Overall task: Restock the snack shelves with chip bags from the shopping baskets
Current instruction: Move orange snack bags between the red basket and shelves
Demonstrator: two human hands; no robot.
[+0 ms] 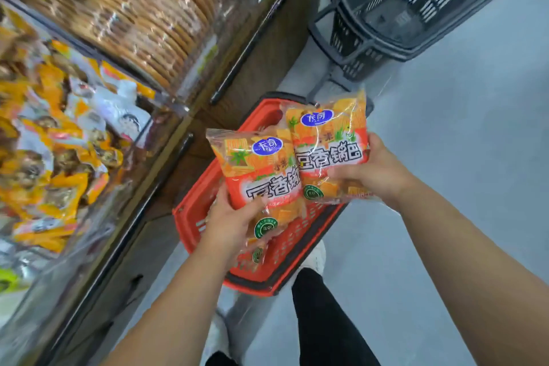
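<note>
The left hand [234,227] gripped one chip bag [258,172], the right hand [378,172] a second bag [329,142], the snack shelf [133,217] lying left of both.

Grey floor [463,163] with a red basket [191,217] and stacked dark baskets [416,9]; shelves [166,140] of yellow packets [44,163] and round crackers [148,27].

The upper bag [329,154] shows you 豆香锅巴 in big white characters; the lower bag [261,178] repeats it, partly covered. Each blue oval logo [267,147] reads 卡奇.
</note>
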